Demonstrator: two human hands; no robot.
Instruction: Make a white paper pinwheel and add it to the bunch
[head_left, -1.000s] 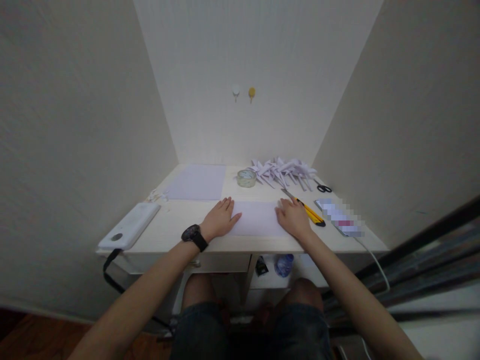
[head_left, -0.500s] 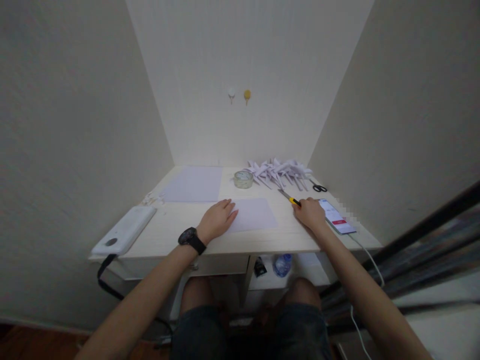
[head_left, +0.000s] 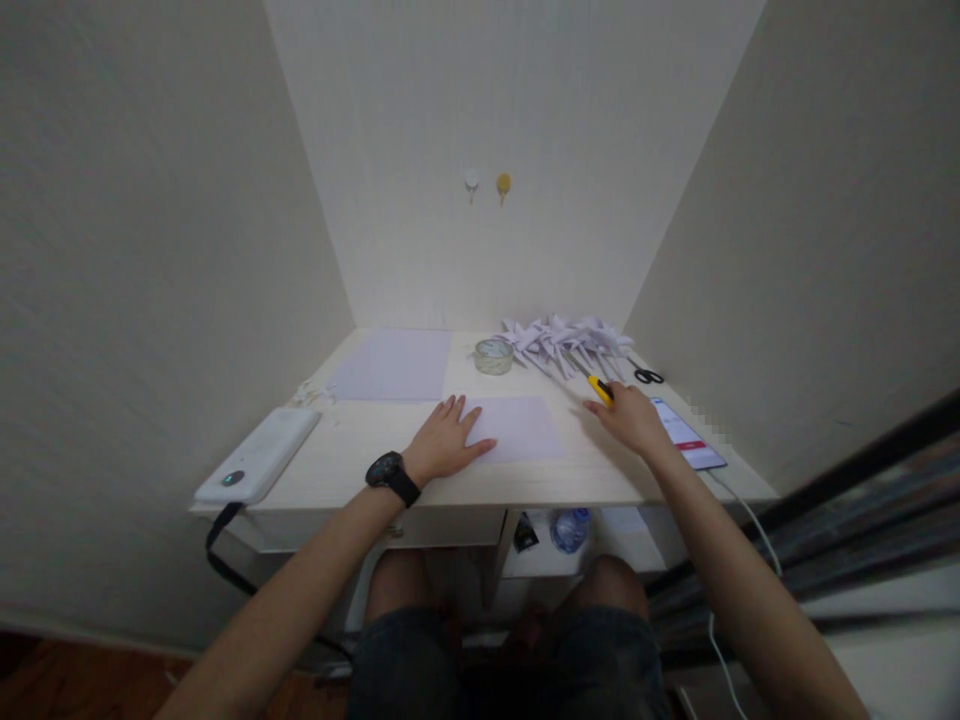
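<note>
My left hand lies with fingers spread over the left part of a white paper sheet on the desk. A dark watch is on that wrist. To the right of the sheet, my right hand grips a yellow utility knife, its blade pointing away toward the back of the desk. Beyond the knife lies a heap of folded paper pinwheels. A roll of clear tape sits just left of the heap.
A paper stack lies at back left, with small white scraps beside it. A white power bank with a black cable is at front left. Scissors and a phone with a white cable are on the right.
My right hand has lifted slightly and tilted the knife, its blade now nearer the pinwheels. The left hand's fingers have spread wider on the sheet. The view has shifted slightly.
</note>
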